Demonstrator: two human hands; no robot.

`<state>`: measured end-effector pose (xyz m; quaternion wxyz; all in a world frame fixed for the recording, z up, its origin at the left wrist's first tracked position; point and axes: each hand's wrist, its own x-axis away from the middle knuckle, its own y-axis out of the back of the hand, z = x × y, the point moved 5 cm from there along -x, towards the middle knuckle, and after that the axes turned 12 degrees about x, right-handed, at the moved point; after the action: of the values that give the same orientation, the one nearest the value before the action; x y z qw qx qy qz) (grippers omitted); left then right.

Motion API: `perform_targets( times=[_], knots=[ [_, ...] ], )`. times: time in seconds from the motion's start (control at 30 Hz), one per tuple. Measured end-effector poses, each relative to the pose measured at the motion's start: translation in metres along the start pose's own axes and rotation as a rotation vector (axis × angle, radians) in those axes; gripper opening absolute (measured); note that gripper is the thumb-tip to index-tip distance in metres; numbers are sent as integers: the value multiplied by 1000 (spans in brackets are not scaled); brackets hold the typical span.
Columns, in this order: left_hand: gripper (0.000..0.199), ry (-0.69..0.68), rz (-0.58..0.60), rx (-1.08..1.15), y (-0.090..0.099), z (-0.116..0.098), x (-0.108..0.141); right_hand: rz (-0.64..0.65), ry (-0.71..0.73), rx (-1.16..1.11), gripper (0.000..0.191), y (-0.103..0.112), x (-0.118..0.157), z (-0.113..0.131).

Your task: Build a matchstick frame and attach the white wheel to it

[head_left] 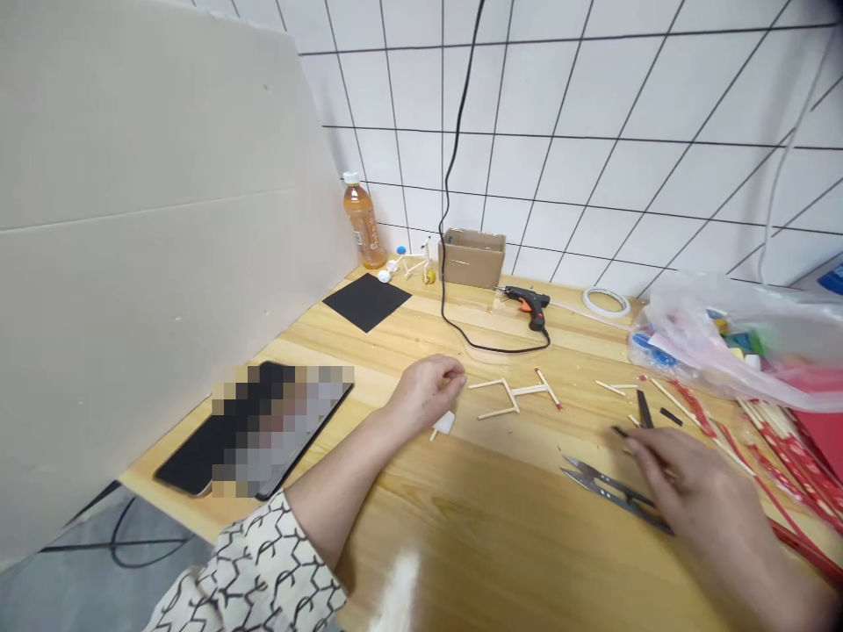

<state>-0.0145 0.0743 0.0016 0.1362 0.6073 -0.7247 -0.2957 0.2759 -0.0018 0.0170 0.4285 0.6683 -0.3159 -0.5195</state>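
Observation:
My left hand (429, 393) rests on the table with its fingers curled together; anything inside them is hidden. Just right of it lies a small frame of thin wooden sticks (529, 389), red at one end. Below the fingers is a white flat piece (444, 423) with a short stick. My right hand (691, 478), slightly blurred, pinches a small black strip (620, 431) between thumb and forefinger. Beneath that hand lie metal thread snips (596, 480), blades pointing left. A longer black strip (644, 410) and a short black piece (672, 417) lie beyond the fingertips.
A black glue gun (530, 303) with its cord lies at the back, near a cardboard box (472, 259), a tape roll (606, 303) and a drink bottle (363, 224). Black paper (367, 301) and phones (198, 448) are left; red-wrapped sticks (783, 452) and a plastic bag (744, 329) right.

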Motion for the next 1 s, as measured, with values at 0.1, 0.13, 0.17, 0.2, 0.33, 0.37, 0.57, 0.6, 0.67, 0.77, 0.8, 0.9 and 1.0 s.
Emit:
perform_targets(
  times=[0.1,0.13,0.17,0.2,0.33,0.37,0.57,0.6,0.67,0.77,0.8,0.9,1.0],
  knots=[
    [16,11,20,-7,-4,1,-3,204,-297,166,33,-8,-6,-45],
    [16,10,27,-9,-5,1,-4,269,-334,196,35,-10,-7,-53],
    [16,9,35,-12,-6,1,-5,311,-375,228,38,-12,-9,-60],
    [16,8,42,-17,-8,0,-6,365,-400,251,40,-14,-10,-64],
    [17,10,68,-45,-12,0,-9,582,-484,313,44,-18,-14,-70],
    [17,13,75,-54,-12,-1,-10,615,-486,321,44,-18,-16,-69],
    [16,45,113,-123,-16,-5,-12,657,-462,338,47,-15,-24,-62],
    [16,50,118,-136,-17,-6,-12,658,-458,337,47,-15,-24,-62],
    [16,57,128,-162,-18,-7,-13,666,-442,331,45,-17,-23,-62],
    [15,69,134,-200,-20,-6,-15,682,-433,338,42,-19,-20,-65],
    [15,75,133,-211,-20,-6,-16,685,-431,342,41,-20,-19,-66],
    [14,91,131,-240,-21,-6,-17,657,-421,367,39,-18,-19,-66],
    [12,103,135,-260,-22,-6,-18,624,-401,375,40,-14,-21,-62]
  ],
)
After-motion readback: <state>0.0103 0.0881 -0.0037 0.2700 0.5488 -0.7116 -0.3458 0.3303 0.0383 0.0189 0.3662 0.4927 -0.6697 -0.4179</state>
